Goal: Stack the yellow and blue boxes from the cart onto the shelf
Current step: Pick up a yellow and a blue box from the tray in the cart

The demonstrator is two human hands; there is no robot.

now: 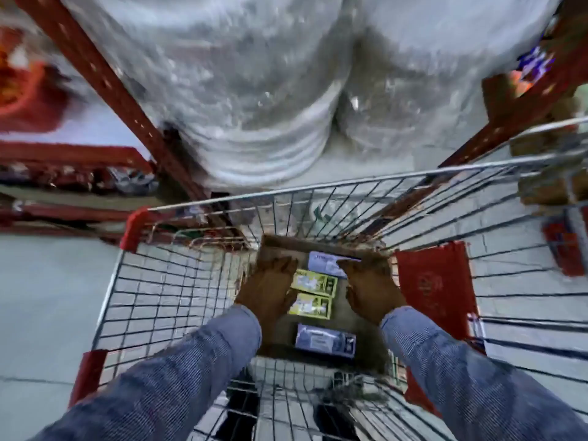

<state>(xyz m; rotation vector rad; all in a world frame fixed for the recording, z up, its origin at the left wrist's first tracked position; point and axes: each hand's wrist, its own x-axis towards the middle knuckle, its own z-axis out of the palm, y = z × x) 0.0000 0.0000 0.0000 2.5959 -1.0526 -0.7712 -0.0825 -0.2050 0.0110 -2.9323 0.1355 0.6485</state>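
A red steel shelf (pixel 105 81) loaded with plastic-wrapped white bundles (pixel 254 90) stands just beyond the wire cart (pixel 159 291). Down in the cart, a cardboard tray (pixel 366 342) holds two yellow boxes (pixel 313 294) between two blue boxes (pixel 324 340). The left hand (pixel 269 286) and right hand (pixel 370 289) reach in with fingers spread, gripping nothing, on either side of the yellow pair.

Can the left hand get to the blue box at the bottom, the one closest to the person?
Probably yes. The left hand is already down inside the cart, beside the yellow boxes, and the near blue box lies uncovered just behind it. Nothing sits on top of it or blocks the way.
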